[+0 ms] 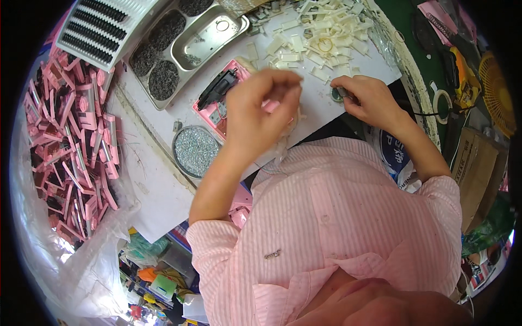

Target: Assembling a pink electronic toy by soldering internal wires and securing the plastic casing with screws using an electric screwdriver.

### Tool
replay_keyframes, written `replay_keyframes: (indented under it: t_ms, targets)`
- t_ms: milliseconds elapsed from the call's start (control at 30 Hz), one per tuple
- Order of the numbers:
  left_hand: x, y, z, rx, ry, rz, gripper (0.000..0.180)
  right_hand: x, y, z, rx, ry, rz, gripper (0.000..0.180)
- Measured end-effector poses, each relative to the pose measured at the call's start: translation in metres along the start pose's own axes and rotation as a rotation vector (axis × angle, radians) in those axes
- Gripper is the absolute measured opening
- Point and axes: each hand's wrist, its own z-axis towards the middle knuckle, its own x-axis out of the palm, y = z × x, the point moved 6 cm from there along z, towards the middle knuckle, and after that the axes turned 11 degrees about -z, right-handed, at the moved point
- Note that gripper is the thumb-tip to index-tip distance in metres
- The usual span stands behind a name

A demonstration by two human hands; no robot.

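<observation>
My left hand (pixel 261 111) is over the pink plastic housing (pixel 222 122), its thumb and fingers curled together in a pinch. The fingertips are slightly blurred, and whatever they hold does not show. A black component (pixel 217 88) sits in the housing, whose right side is hidden behind this hand. Farther right, my right hand (pixel 371 100) is closed around a small dark part with a greenish round end (pixel 337 95), just above the white tabletop's edge. Its exact kind is unclear.
A round dish of small silvery pieces (pixel 196 151) stands near the left forearm. Behind it are a metal tray (pixel 204 43) with dark small parts and a white rack (pixel 98 32). White plastic pieces (pixel 326 41) lie at the back; pink assemblies (pixel 73 146) pile up left.
</observation>
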Motion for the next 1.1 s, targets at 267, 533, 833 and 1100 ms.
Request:
replay_keyframes:
  t_ms: [267,533,833,1100]
  targets:
    - [0.002,0.024,-0.076,-0.118,-0.081,-0.149,0.015,-0.005,0.008,0.004,0.177,0.131,0.474,0.039]
    - [0.01,0.044,-0.097,-0.271,-0.199,-0.396,0.035,0.02,0.085,0.021,0.171,0.265,1.281,0.042]
    - [0.007,0.043,-0.093,-0.225,-0.286,-0.504,0.035,0.032,0.085,0.022,0.185,0.312,1.307,0.043]
    - [0.007,0.044,-0.093,-0.227,-0.299,-0.508,0.035,0.029,0.084,0.019,0.099,0.169,1.108,0.043]
